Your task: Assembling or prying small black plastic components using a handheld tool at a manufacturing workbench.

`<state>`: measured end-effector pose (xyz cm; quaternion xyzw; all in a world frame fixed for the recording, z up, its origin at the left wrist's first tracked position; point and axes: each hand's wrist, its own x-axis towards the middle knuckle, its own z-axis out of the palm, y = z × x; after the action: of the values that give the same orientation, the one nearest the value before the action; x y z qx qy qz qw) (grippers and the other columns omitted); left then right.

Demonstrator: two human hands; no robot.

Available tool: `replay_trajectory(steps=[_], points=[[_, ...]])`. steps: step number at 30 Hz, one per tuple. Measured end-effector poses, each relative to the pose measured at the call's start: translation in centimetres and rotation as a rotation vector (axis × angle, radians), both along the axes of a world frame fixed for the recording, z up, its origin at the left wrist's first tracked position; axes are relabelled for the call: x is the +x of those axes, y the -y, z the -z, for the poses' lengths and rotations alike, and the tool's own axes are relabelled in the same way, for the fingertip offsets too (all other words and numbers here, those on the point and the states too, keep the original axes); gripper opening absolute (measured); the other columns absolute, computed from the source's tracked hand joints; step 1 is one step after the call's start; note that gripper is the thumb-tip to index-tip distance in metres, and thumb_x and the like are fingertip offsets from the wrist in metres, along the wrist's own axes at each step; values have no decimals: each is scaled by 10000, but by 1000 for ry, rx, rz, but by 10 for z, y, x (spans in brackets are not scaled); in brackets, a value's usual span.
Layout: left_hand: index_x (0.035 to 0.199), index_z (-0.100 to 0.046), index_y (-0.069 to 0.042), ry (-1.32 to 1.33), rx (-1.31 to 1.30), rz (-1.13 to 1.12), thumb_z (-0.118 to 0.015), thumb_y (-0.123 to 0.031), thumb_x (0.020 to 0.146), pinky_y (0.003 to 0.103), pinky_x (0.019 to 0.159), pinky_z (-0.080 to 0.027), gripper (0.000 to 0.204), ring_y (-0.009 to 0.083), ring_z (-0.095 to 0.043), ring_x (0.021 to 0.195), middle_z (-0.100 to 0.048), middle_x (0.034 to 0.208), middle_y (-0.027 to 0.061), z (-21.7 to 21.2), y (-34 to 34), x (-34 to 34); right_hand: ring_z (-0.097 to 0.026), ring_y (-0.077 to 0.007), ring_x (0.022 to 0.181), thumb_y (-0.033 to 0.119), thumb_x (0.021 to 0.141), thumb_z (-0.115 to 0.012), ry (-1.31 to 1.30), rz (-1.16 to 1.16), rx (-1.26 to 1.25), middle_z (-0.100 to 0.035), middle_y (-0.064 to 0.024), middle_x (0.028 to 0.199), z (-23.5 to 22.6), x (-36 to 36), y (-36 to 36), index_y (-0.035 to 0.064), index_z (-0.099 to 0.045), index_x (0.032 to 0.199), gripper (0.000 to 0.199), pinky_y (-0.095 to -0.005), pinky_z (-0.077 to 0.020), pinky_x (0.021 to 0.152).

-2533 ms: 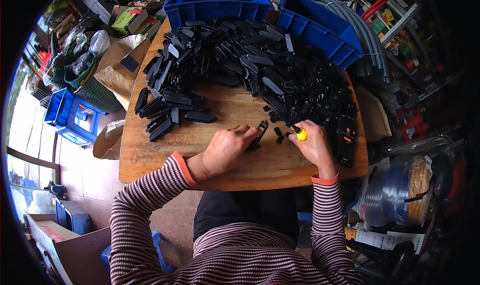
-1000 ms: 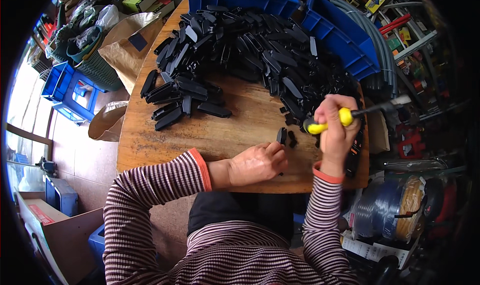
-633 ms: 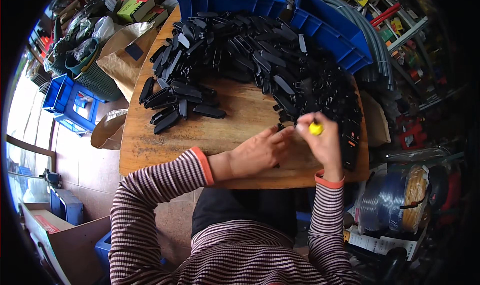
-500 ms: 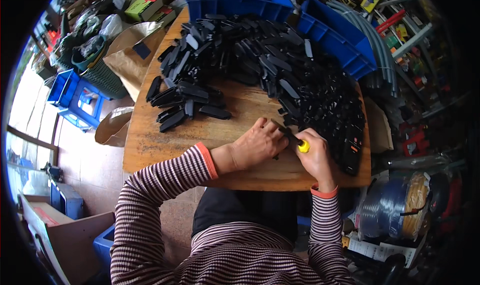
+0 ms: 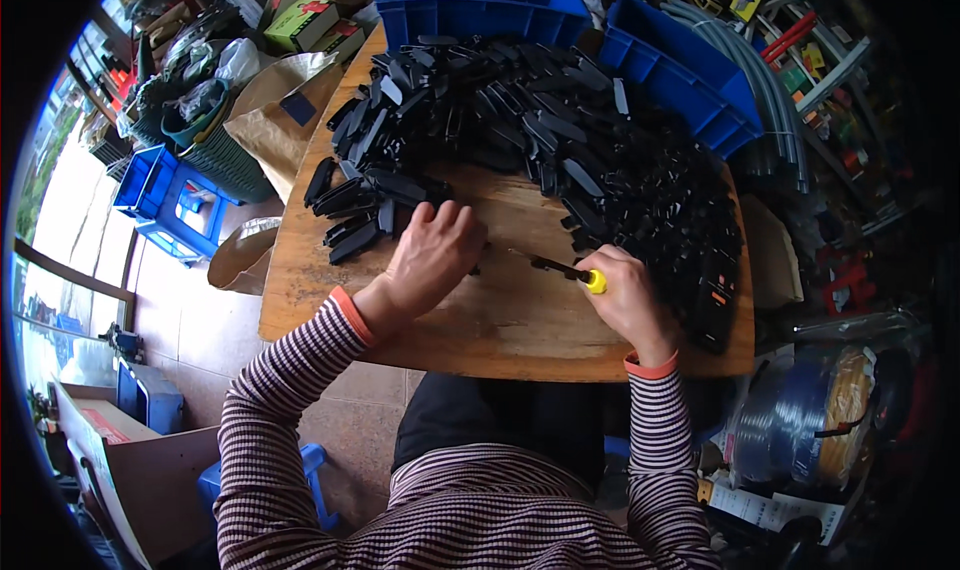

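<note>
My left hand is over the left part of the wooden table, next to a small group of black plastic pieces. Its fingers are curled round a dark plastic piece that they mostly hide; only bits show past the fingertips. My right hand grips a hand tool with a yellow handle and a thin dark blade. The blade points left over bare wood, apart from my left hand. Whether it is a knife or a screwdriver is too small to tell. A large heap of black plastic pieces arches across the table's far side.
Small black parts are heaped at the right, with a long black item near the edge. Two blue bins border the far side. Left of the table are paper bags and a blue stool; at the lower right are wrapped coils.
My left hand has moved left, away from the tool, toward the small group of pieces. The blade, half hidden before, now shows. My right hand has barely moved.
</note>
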<state>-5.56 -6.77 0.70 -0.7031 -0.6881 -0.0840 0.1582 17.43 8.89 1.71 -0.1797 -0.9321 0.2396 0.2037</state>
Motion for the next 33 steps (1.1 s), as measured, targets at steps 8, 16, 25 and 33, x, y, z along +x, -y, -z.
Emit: replay_trajectory(steps=[8,16,25,33], points=[[1066,-606,-60,56,41,-46,-593,-71,769,358,773,-413,298,245,-518,909,-518,931,88,2,6,41,-629,-338,816,-10,726,-704,24,49,-100,-626,-150,854,-10,-7,4,-14,-651,891,174,-385,-501,700],[1110,-585,-59,354,26,-24,-622,-80,723,355,775,-440,389,250,-544,928,-544,952,82,-4,53,31,-621,-341,802,18,728,-739,59,-49,-25,-602,-161,826,2,-8,-6,-31,-643,898,201,-396,-494,694],[1042,-631,-69,345,-103,160,-766,-136,646,379,762,-510,424,291,-629,903,-644,1013,113,-6,25,-13,-639,-333,783,49,709,-762,169,-47,-88,-634,-156,872,-5,-11,-8,-30,-661,918,245,-371,-504,695],[961,-648,-50,449,-278,-71,-769,-190,728,388,623,-529,297,321,-648,667,-638,739,105,-7,-23,9,-649,-317,767,63,709,-763,179,-26,-90,-648,-150,847,-4,-4,-10,-28,-658,910,243,-354,-506,687]])
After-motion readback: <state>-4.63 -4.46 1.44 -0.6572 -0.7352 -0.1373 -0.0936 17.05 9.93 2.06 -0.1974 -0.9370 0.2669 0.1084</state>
